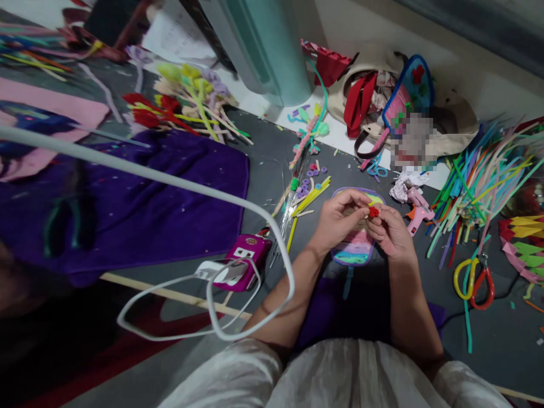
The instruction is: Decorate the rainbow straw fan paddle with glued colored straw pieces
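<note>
My left hand (342, 220) and my right hand (391, 231) meet in front of my body, thumbs and fingertips pinched together. Between them is a small fuzzy red piece (374, 212), seemingly coiled pipe cleaner; its far side is hidden by the fingers. Below the hands lies a popsicle-shaped panel (351, 256) striped in yellow, pink and blue, with a purple outline and a bluish stick (348, 283). My wrists and the red piece's closeness to the panel hide part of its surface; whether they touch cannot be told.
To the right are a pink glue gun (420, 212), scissors (472, 280) and many pipe cleaners (467, 192). Leftward sit a magenta power strip (244, 258) with a looping white cable (293, 277), purple cloth (187, 187) and pliers (70, 221). A canvas bag (454, 122) stands behind.
</note>
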`<action>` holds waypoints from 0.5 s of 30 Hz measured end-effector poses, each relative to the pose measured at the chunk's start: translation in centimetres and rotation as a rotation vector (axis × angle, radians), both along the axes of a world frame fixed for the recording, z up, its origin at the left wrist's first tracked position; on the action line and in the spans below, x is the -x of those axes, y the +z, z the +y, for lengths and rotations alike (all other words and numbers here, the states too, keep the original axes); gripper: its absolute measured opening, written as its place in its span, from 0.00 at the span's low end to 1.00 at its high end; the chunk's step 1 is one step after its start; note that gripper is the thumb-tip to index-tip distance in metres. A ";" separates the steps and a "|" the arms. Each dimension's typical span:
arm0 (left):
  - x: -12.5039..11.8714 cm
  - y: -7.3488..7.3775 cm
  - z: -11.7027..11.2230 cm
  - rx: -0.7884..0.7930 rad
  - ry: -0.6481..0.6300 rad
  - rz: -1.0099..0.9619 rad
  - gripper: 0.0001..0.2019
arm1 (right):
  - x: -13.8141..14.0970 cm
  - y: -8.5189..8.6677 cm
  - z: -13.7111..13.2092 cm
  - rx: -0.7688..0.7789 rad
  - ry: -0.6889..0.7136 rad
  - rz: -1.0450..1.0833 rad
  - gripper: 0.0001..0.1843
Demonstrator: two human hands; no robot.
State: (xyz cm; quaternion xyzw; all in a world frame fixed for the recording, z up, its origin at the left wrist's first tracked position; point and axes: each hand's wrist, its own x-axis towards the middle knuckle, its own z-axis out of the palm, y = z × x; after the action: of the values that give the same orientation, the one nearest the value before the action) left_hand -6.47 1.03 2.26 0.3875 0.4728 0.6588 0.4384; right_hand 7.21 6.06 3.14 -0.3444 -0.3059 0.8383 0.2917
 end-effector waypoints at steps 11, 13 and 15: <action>0.3 -0.5 0.4 0.050 -0.047 -0.076 0.16 | 0.0 -0.3 0.0 0.002 -0.023 -0.048 0.17; 0.4 -0.5 0.3 0.040 -0.048 -0.059 0.15 | 0.0 -0.3 0.0 0.007 -0.012 -0.034 0.17; 0.4 -0.4 0.3 0.035 -0.043 -0.043 0.15 | 0.1 -0.3 0.0 0.014 -0.008 -0.018 0.17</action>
State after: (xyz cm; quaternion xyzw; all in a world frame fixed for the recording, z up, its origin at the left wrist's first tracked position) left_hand -6.87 1.31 1.84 0.3756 0.4662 0.6491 0.4693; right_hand 7.12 6.02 2.85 -0.3551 -0.3013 0.8360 0.2901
